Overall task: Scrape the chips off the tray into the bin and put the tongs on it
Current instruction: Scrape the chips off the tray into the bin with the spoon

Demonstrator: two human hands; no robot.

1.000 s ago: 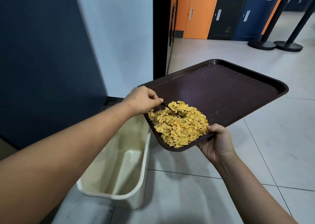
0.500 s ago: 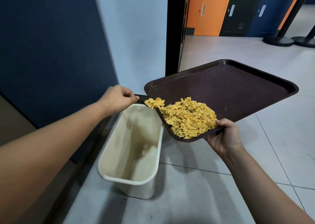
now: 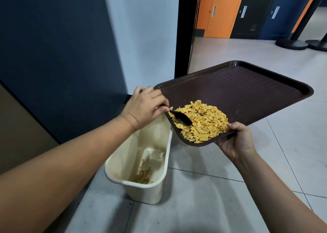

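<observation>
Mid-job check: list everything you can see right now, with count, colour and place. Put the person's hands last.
tray: one, dark brown, held tilted over the bin
chips: one pile, yellow, at the tray's low corner
tongs: one, black, tip in the chips
bin: one, cream, on the floor below the tray, some scraps at its bottom
lockers: several, orange, black and blue, far behind
post bases: two, black, far right on the floor
floor: grey tiles
left hand: grips the tongs
right hand: holds the tray's near edge
</observation>
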